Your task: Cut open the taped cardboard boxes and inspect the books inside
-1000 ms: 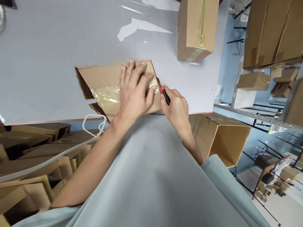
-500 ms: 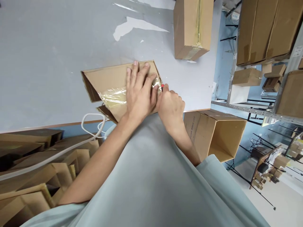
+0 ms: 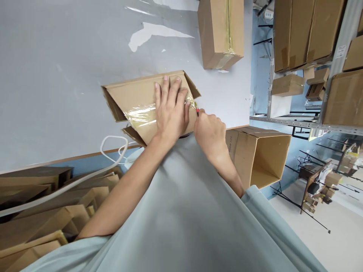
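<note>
A cardboard box with clear, yellowish tape across its upper face lies on the grey table near the front edge. Flaps stand loose at its left end, and another flap sticks out at the right end. My left hand presses flat on the taped face, fingers stretched out. Just right of the box, my right hand is closed round what looks like a box cutter. Only a bit of red and black shows of it; the fist hides the rest.
A taped carton stands at the table's back right. Below the right edge is an open, empty carton. Folded cardboard boxes and a white cable fill the lower left. Shelving with cartons stands at right.
The flap at the box's right end has come loose and now sticks out. My right hand with the box cutter has moved slightly away from that edge. My left hand stays on the box.
</note>
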Demonstrator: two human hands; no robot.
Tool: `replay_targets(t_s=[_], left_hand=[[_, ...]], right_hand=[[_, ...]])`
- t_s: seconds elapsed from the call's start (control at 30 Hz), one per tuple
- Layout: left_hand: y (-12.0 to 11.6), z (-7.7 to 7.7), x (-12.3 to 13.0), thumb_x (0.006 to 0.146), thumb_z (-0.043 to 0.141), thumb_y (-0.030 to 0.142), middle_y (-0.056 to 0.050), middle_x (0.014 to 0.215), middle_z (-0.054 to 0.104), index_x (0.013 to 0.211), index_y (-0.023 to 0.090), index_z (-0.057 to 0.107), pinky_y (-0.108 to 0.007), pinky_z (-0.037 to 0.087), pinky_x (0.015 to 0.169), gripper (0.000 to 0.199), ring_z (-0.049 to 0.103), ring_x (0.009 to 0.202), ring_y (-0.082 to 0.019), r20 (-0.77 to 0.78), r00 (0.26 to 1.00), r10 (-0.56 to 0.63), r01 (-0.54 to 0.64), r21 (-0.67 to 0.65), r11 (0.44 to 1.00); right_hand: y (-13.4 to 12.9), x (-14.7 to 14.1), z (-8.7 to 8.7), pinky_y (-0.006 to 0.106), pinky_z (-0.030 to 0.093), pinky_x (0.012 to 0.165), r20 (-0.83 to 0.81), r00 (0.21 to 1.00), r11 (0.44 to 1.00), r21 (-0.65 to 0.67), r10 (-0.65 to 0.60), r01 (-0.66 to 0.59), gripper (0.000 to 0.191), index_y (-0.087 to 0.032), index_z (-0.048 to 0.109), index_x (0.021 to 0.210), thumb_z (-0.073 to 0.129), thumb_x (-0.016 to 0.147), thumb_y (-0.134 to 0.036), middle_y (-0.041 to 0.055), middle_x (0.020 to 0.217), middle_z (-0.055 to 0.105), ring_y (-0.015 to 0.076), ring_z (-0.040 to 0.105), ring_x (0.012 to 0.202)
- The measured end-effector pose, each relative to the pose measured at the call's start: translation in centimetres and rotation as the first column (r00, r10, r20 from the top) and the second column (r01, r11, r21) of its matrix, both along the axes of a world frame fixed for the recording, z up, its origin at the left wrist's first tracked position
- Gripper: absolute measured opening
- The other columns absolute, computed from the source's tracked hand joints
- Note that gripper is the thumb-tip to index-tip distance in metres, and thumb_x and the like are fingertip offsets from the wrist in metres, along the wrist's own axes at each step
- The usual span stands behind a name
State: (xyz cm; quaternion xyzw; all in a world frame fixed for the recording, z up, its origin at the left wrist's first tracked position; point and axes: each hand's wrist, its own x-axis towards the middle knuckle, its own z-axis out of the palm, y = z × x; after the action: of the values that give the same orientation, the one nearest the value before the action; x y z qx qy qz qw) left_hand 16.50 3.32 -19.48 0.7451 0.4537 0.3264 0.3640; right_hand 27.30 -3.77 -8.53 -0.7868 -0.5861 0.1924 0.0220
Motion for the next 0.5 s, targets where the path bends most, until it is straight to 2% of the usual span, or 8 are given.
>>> replay_targets(t_s=[0.1,0.2,0.27,0.37,0.43,0.5], left_hand=[[-0.3,-0.1,0.3,0.119,0.047,0.05,-0.006,0.188,0.045,0.158,0.028,0.063,-0.064,-0.003,0.153,0.048,0.015,0.185,-0.029,0.017,1.0,0.014,-0.014,-0.015,1.0],[-0.3,-0.2,0.3,0.119,0.045,0.052,-0.007,0.188,0.045,0.159,0.024,0.062,-0.063,-0.004,0.153,0.052,0.014,0.185,-0.028,-0.01,1.0,0.002,-0.002,-0.02,1.0],[-0.1,-0.2,0.0,0.119,0.043,0.05,-0.006,0.188,0.045,0.159,0.025,0.062,-0.063,-0.002,0.153,0.05,0.013,0.185,-0.026,-0.045,0.999,-0.001,0.001,-0.003,1.0],[0.4,-0.1,-0.6,0.12,0.042,0.051,-0.005,0.188,0.045,0.16,0.03,0.061,-0.063,0.001,0.154,0.05,0.014,0.185,-0.024,-0.068,0.998,-0.002,0.003,0.017,1.0],[0.7,0.1,-0.8,0.119,0.041,0.06,-0.006,0.186,0.047,0.163,0.028,0.059,-0.063,0.002,0.154,0.057,0.017,0.184,-0.026,-0.059,0.998,-0.003,0.004,0.008,1.0],[0.8,0.3,-0.9,0.118,0.037,0.067,-0.009,0.185,0.05,0.165,0.023,0.057,-0.061,0.003,0.153,0.067,0.018,0.184,-0.026,-0.065,0.998,-0.002,0.002,-0.009,1.0]], right_hand=[[-0.2,0.1,-0.1,0.049,0.066,0.093,0.09,0.993,0.992,-0.095,-0.08,0.088,0.033,-0.018,0.075,0.126,0.044,0.118,-0.018,0.0155,0.099,0.084,0.0338,0.084,0.1],[1.0,0.1,-0.1,0.047,0.065,0.095,0.105,0.991,0.989,-0.118,-0.081,0.093,0.033,-0.017,0.076,0.125,0.046,0.114,-0.012,0.0165,0.108,0.086,0.0334,0.083,0.106],[1.3,0.1,0.3,0.046,0.063,0.096,0.106,0.992,0.988,-0.13,-0.073,0.087,0.032,-0.017,0.076,0.126,0.048,0.114,-0.011,0.0168,0.112,0.086,0.0331,0.083,0.107],[-0.4,0.3,2.1,0.044,0.061,0.094,0.087,0.993,0.984,-0.156,-0.075,0.088,0.028,-0.02,0.077,0.129,0.052,0.116,-0.017,0.0147,0.106,0.086,0.033,0.083,0.101],[-2.2,1.3,3.0,0.043,0.06,0.09,0.072,0.993,0.986,-0.129,-0.096,0.105,0.029,-0.024,0.076,0.134,0.051,0.118,-0.026,0.0122,0.102,0.085,0.0326,0.082,0.094],[-3.4,3.2,2.3,0.041,0.058,0.089,0.073,0.988,0.988,-0.061,-0.135,0.14,0.035,-0.025,0.075,0.139,0.047,0.12,-0.033,0.0112,0.1,0.085,0.0323,0.081,0.092]])
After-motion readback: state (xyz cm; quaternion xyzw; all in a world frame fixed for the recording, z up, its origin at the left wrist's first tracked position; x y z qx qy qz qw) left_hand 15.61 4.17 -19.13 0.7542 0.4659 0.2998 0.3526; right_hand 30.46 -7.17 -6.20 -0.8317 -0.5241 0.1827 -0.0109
